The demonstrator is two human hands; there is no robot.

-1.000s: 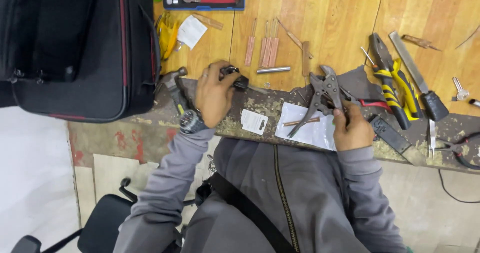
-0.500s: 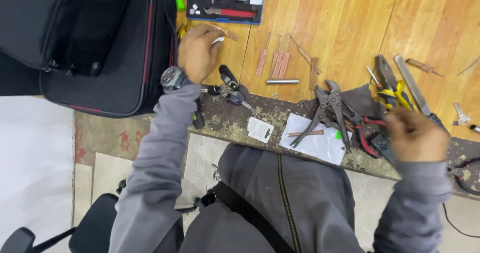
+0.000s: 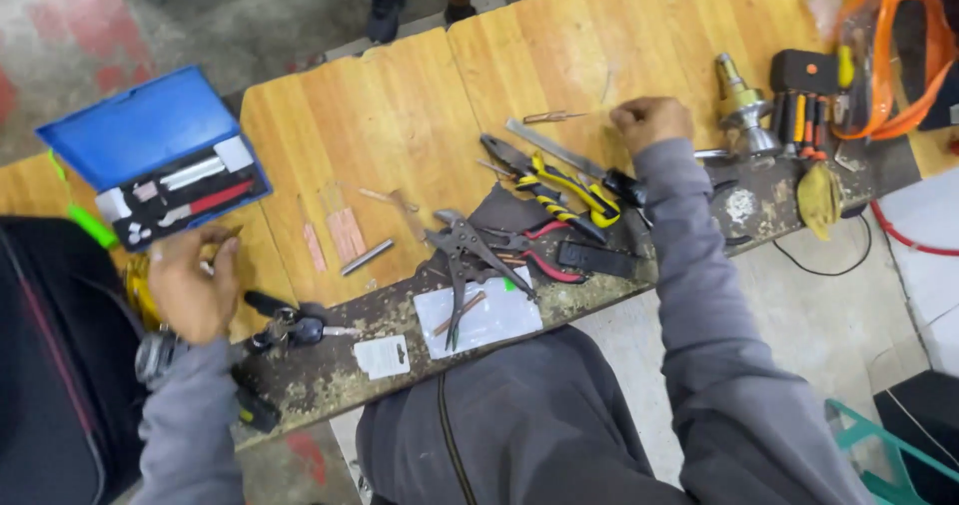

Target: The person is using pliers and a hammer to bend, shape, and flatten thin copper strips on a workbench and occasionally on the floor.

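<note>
Pliers (image 3: 559, 187) between hands, nearer right hand (image 3: 651, 123).

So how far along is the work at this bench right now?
Done: the blue tool case lies open, and locking pliers and yellow-handled pliers are out on the wooden bench. In hand: the left hand curls beside the case, and the right hand is fisted near a thin metal piece; contents hidden. Left: the metal door knob stands untouched.

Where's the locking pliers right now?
Head view, centre of the workbench: the locking pliers lie near the front edge, jaws on a dark cloth, handles over a white sheet, left of the red-handled pliers.
</note>
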